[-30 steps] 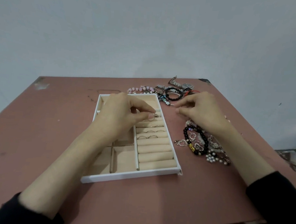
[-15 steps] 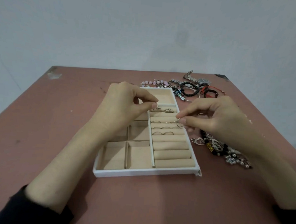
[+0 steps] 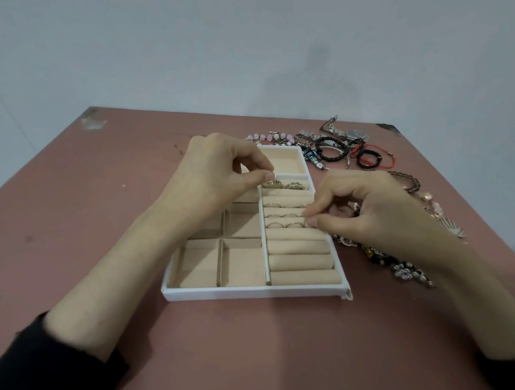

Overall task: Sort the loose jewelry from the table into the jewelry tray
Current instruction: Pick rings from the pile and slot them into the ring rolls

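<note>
Metal and thin, the ring [image 3: 306, 221] pinched in the right hand [image 3: 370, 210], just above the tray's [image 3: 244, 293] rolls [image 3: 298, 248], looks light, stiff and slippery, best held by its band's sides, while the left hand [image 3: 218, 174] pinches a second ring [image 3: 274, 176].

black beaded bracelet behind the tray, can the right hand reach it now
Probably yes: the black beaded bracelet lies uncovered on the reddish table, beyond the right hand with nothing tall between. That hand is pinching at ring rolls in the white jewelry tray, so it must finish first.
</note>
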